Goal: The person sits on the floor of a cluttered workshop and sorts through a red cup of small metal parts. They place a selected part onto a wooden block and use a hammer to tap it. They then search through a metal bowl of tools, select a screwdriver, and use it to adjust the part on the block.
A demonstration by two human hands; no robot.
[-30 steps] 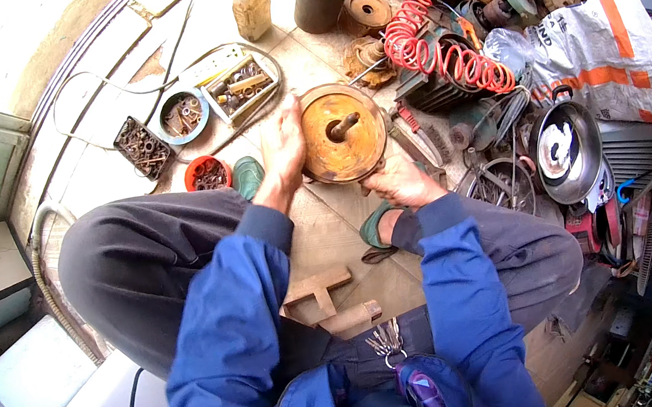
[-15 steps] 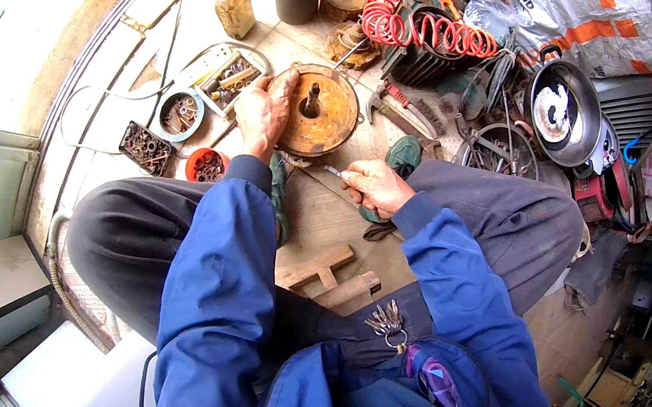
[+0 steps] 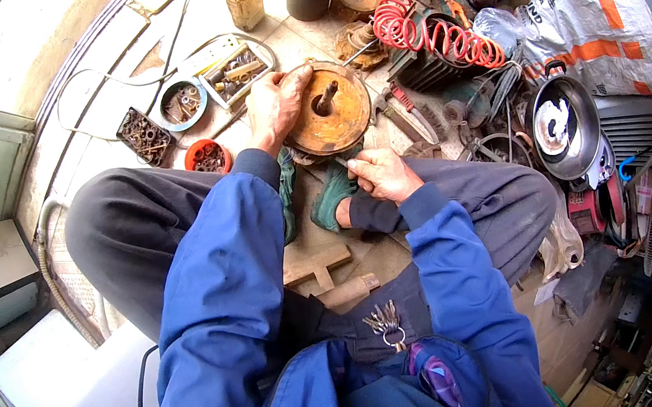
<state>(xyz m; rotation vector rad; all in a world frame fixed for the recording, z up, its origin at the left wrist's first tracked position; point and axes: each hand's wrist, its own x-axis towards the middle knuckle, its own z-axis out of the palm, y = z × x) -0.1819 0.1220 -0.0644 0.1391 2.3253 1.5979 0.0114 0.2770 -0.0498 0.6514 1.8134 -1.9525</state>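
My left hand (image 3: 279, 109) grips the left rim of a rusty round metal cover (image 3: 340, 124), thumb over its face. A dark shaft (image 3: 327, 98) stands up from the hole in the middle of the cover. The cover is held tilted above the floor, in front of my feet. My right hand (image 3: 385, 175) is closed just below the cover's lower right edge, its fingers pinching a small thin metal tool that is now almost hidden. Right under the cover is my green shoe (image 3: 331, 195).
To the left are a blue-rimmed bowl (image 3: 183, 105), a black tray (image 3: 147, 136) and a red bowl (image 3: 208, 158) of small metal parts. A red coiled hose (image 3: 397, 20) hangs at the right. A hammer (image 3: 400, 119) lies beside the cover. Wooden blocks (image 3: 317, 264) lie between my legs.
My right hand has moved up to the cover's lower edge with the tool. The cover has shifted slightly right and tilts more. My right foot has moved left, under the cover.
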